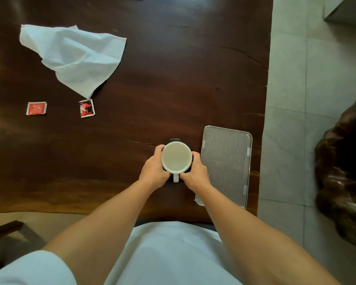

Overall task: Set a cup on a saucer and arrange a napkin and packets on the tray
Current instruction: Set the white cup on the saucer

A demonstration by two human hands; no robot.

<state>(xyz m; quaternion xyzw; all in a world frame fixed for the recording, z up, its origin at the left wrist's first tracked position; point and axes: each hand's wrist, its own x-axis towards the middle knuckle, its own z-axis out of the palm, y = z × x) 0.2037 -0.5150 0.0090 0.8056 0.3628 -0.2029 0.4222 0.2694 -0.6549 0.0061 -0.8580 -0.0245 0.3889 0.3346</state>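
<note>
Dark reddish-brown wooden tabletop (152, 89), glossy, grain streaked, a few thin cracks running across it; its right edge is meeting a pale tiled floor (296, 99).

Crumpled white cloth napkin (74, 56) is lying at the far left, creased, one corner pointing down toward the packets.

Rectangular tray with rounded corners and fine grey-and-white ribbed stripes (226, 161) is sitting near the right edge of the tabletop, bare, its rim looking clear or metallic; cannot tell which.

Round white mug with a matte, smooth wall (176, 157) is showing an open mouth from above, the interior pale, a short handle pointing toward the person. It is sitting over a dark round saucer (174, 140), only a thin black arc of which is showing beyond the rim. Both are just left of the tray.

Left hand (153, 171) is wrapping the mug's left side, fingers curled against the wall. Right hand (195, 175) is gripping the right side likewise, its knuckles overlapping the tray's near-left edge.

Two small square paper packets are lying flat, well apart from the tray: a red-and-black printed packet (86, 108) just below the napkin's tip, and a plain red packet with white edges (36, 108) further left.
</note>
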